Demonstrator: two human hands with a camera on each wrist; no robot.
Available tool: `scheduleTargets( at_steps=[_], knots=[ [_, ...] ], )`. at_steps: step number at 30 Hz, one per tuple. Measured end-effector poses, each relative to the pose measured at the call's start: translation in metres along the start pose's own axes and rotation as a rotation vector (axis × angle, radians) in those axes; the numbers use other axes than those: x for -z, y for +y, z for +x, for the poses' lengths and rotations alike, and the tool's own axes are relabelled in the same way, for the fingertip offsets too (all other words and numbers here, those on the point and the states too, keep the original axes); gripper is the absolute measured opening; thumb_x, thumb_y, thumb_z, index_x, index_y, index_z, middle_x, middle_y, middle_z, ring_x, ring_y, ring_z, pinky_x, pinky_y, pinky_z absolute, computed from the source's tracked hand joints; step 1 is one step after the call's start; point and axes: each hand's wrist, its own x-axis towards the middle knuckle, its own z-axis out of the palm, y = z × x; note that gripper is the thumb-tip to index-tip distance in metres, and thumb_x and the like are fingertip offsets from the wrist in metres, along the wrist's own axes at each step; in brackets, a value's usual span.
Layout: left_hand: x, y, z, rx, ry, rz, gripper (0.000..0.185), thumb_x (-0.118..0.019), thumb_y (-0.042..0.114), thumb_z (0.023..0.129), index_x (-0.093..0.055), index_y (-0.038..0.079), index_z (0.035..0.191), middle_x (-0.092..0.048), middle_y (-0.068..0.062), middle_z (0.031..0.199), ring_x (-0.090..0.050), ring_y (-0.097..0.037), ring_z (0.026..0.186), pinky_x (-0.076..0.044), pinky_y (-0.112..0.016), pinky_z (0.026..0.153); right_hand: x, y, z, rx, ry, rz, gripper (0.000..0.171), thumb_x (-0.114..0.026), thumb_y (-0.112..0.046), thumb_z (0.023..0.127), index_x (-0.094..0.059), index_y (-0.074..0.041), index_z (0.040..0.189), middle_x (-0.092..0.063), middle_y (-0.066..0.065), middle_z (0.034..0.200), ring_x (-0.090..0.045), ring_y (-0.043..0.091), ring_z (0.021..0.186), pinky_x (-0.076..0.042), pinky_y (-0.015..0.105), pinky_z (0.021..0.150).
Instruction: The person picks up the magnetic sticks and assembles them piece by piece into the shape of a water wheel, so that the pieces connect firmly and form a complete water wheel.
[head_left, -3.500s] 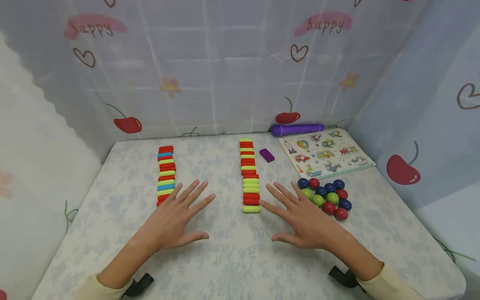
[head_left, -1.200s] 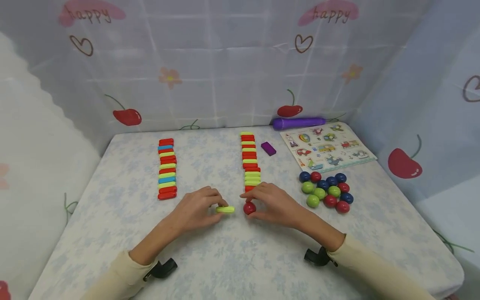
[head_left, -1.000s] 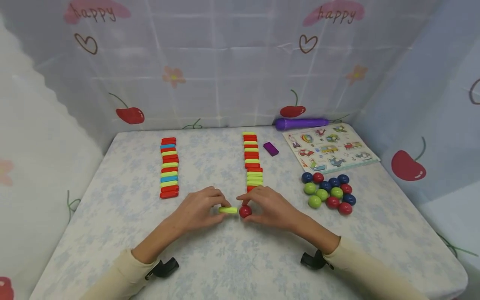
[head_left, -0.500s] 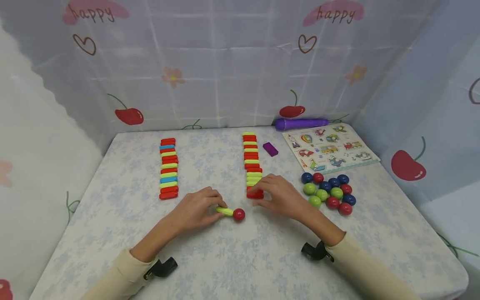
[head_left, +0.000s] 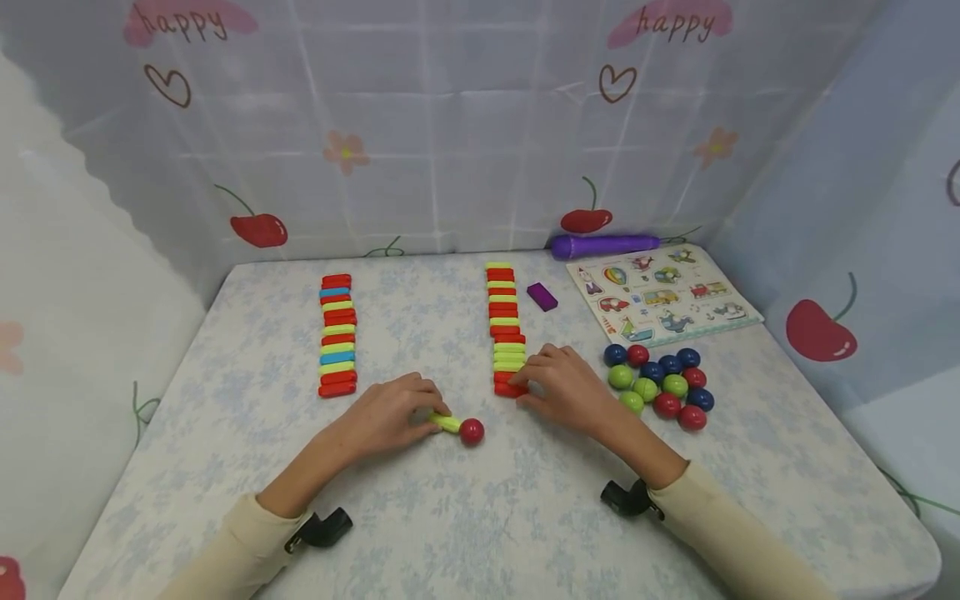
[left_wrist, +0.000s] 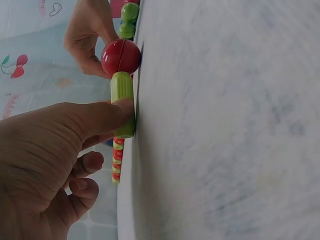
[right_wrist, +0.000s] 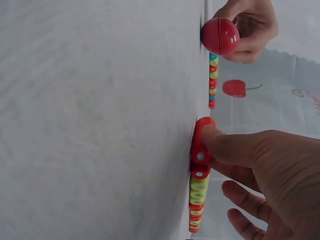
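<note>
My left hand [head_left: 384, 419] pinches a yellow-green magnetic rod [left_wrist: 121, 86] between thumb and fingers, just above the tablecloth. At the rod's free end sits a glossy red ball [head_left: 472, 431], touching it. To the right, my right hand [head_left: 567, 392] has thumb and fingers on a red magnetic rod [right_wrist: 200, 146] at the near end of the right-hand row of rods [head_left: 503, 309]. A small metal spot shows in that rod's end in the right wrist view. The rod's far side is hidden behind the thumb.
Another row of red, yellow-green and blue rods [head_left: 337, 331] lies at left. Blue, red and green balls [head_left: 667, 406] cluster right of my right hand. Behind them are a picture board [head_left: 660, 296], a purple block [head_left: 542, 296] and a purple microphone-shaped object [head_left: 604, 245].
From spread and holding nothing, my left hand came to pinch the yellow-green rod. My right hand brought the red ball to its end, let go, and moved right to the red rod.
</note>
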Motion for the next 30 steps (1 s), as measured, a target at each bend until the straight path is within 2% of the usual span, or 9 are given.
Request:
scheduleTargets(
  at_steps=[8, 18, 24, 30],
  knots=[
    [0.004, -0.003, 0.000, -0.015, -0.013, -0.023, 0.019, -0.087, 0.024, 0.094, -0.084, 0.025, 0.112, -0.074, 0.011, 0.114, -0.061, -0.009, 0.103, -0.056, -0.027, 0.078, 0.001, -0.005, 0.002, 0.044, -0.043, -0.015, 0.025, -0.091, -0.025, 0.089, -0.085, -0.022, 0.113, -0.081, -0.008, 0.108, -0.060, 0.016, 0.097, -0.051, 0.037, 0.085],
    [0.004, -0.006, 0.001, -0.059, -0.008, -0.035, 0.019, -0.086, 0.023, 0.094, -0.084, 0.026, 0.113, -0.075, 0.012, 0.113, -0.061, -0.008, 0.103, -0.055, -0.024, 0.077, 0.006, -0.017, 0.018, 0.205, -0.097, 0.034, 0.021, -0.087, -0.016, 0.093, -0.085, -0.025, 0.112, -0.079, -0.008, 0.111, -0.058, 0.017, 0.108, -0.050, 0.039, 0.095],
    [0.003, -0.007, 0.002, -0.064, -0.008, -0.030, 0.017, -0.085, 0.023, 0.095, -0.085, 0.026, 0.112, -0.075, 0.012, 0.112, -0.061, -0.008, 0.102, -0.055, -0.024, 0.078, -0.001, -0.027, 0.033, 0.283, -0.142, 0.031, 0.020, -0.087, -0.017, 0.093, -0.085, -0.025, 0.111, -0.078, -0.010, 0.109, -0.056, 0.015, 0.102, -0.047, 0.035, 0.090],
    [0.003, -0.006, 0.002, -0.068, -0.007, -0.024, 0.017, -0.086, 0.023, 0.094, -0.085, 0.026, 0.111, -0.076, 0.012, 0.113, -0.062, -0.009, 0.102, -0.056, -0.026, 0.078, -0.007, -0.030, 0.039, 0.326, -0.144, 0.045, 0.019, -0.088, -0.020, 0.092, -0.085, -0.025, 0.109, -0.078, -0.011, 0.108, -0.055, 0.014, 0.099, -0.045, 0.032, 0.087]
  ],
)
